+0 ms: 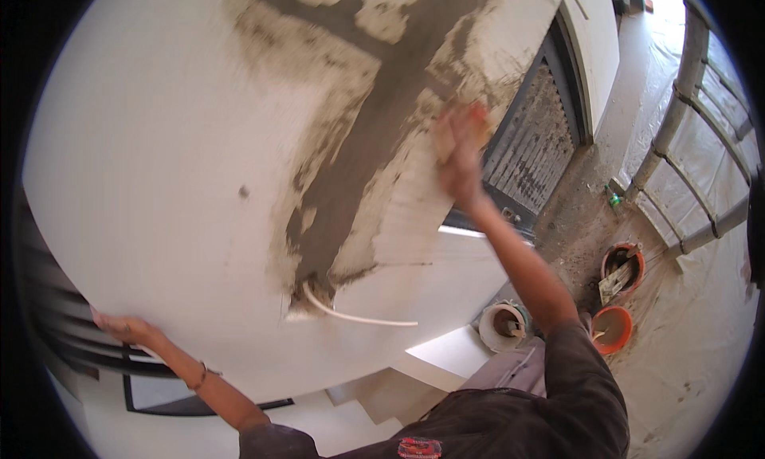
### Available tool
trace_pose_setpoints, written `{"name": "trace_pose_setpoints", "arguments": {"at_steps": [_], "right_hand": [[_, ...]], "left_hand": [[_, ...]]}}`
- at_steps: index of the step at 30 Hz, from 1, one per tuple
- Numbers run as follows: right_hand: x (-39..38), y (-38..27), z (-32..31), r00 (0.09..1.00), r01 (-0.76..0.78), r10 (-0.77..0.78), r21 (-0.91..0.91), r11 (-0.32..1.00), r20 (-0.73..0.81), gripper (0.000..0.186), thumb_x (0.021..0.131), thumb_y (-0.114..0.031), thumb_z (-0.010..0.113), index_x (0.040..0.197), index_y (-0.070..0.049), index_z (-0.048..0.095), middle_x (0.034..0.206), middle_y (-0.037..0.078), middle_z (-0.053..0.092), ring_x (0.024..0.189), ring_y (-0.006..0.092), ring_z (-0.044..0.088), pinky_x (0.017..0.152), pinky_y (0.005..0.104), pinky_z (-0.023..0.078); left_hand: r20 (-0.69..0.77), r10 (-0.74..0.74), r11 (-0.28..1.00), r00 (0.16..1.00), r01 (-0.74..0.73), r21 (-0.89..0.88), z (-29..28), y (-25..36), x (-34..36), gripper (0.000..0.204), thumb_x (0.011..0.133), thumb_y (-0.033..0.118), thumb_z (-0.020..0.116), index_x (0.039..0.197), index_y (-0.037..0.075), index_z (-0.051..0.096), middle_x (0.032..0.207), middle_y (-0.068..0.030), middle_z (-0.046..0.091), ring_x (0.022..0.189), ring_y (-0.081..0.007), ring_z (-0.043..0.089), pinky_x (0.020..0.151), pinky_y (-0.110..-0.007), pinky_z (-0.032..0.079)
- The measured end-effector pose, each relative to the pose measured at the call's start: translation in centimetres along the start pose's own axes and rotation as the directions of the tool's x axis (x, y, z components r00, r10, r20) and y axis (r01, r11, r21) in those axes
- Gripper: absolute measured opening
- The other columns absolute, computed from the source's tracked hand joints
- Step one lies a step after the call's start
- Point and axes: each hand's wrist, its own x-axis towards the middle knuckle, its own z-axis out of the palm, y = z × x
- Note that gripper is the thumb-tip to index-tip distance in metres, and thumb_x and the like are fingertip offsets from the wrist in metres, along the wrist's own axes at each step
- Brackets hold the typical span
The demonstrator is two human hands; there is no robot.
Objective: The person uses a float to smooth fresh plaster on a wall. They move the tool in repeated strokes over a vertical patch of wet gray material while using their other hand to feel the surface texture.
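My right hand [460,156], blurred by motion, is at the white wall [183,164] beside a strip of wet grey mortar [370,132]. It grips a small red and yellowish pad [478,118], too smeared to name surely. Smudged mortar borders the strip, which branches near the top. My left hand [126,329] lies with its fingers stretched out against the wall's lower left edge and holds no tool. At the strip's bottom end, a white flexible conduit [358,319] sticks out of a rough opening in the wall.
Right of the wall is a dark-framed door [534,132]. On the dirty floor stand a white bucket [498,331], an orange bucket [612,331] and a dark bucket [621,268] with a trowel-like tool. Scaffolding [677,132] rises over plastic sheeting. Steps [374,395] and dark railings [72,323] lie below left.
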Motion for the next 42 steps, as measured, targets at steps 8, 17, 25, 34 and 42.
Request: {"name": "trace_pose_setpoints", "arguments": {"at_steps": [8,17,25,34,42], "right_hand": [[-13.0,-10.6,5.5,0.903,0.220,-0.131,-0.179,0.959,0.408,0.075,0.082,0.005,0.046,0.154,-0.003,0.029,0.162,0.021,0.020,0.151,0.0328,0.019,0.122,0.0519,0.004],[-26.7,-13.5,-23.0,0.744,-0.396,0.592,-0.510,0.764,0.310,0.049,0.092,0.006,0.048,0.140,-0.001,0.053,0.137,0.018,0.059,0.129,0.0272,0.054,0.109,0.0348,0.038],[-21.5,-21.7,-50.7,0.329,-0.932,0.890,0.045,0.360,-0.315,0.045,0.100,-0.040,0.050,0.129,-0.006,0.060,0.113,0.014,0.068,0.105,0.0273,0.065,0.086,0.0412,0.055],[-18.2,-31.5,-39.8,0.397,-0.715,0.918,0.622,0.318,-0.014,0.043,0.099,-0.024,0.048,0.136,-0.002,0.051,0.134,0.014,0.060,0.119,0.0308,0.060,0.108,0.0474,0.043],[-22.6,-29.9,-42.9,0.346,-0.925,0.884,0.041,0.377,-0.316,0.041,0.098,-0.026,0.052,0.131,0.000,0.056,0.122,0.015,0.067,0.110,0.0251,0.065,0.098,0.0385,0.049]], "left_hand": [[-0.068,0.031,0.997,0.997,-0.026,0.068,1.3,1.1,0.1,0.060,0.104,0.047,0.033,0.128,-0.002,0.061,0.122,-0.0241,0.063,0.109,-0.0405,0.062,0.099,-0.046,0.047],[0.129,0.140,0.980,0.982,-0.119,-0.158,-8.1,1.4,-6.7,0.036,0.100,0.018,0.055,0.128,-0.004,0.059,0.124,-0.0206,0.063,0.118,-0.0337,0.058,0.104,-0.047,0.043],[0.943,-0.021,0.076,0.333,0.941,-0.331,-11.4,15.0,-29.7,0.025,0.102,0.013,0.052,0.119,-0.003,0.063,0.087,-0.0072,0.066,0.073,-0.0072,0.059,0.066,-0.024,0.050],[0.527,0.833,0.081,0.166,0.907,-0.413,-19.3,30.7,-40.0,0.048,0.093,0.018,0.061,0.139,0.006,0.052,0.138,-0.0177,0.057,0.131,-0.0344,0.050,0.109,-0.041,0.039],[0.650,0.760,0.204,-0.003,0.950,-0.235,-16.7,29.0,-41.1,0.032,0.094,0.018,0.064,0.122,0.003,0.064,0.098,-0.0122,0.072,0.093,-0.0199,0.068,0.087,-0.032,0.050]]}}
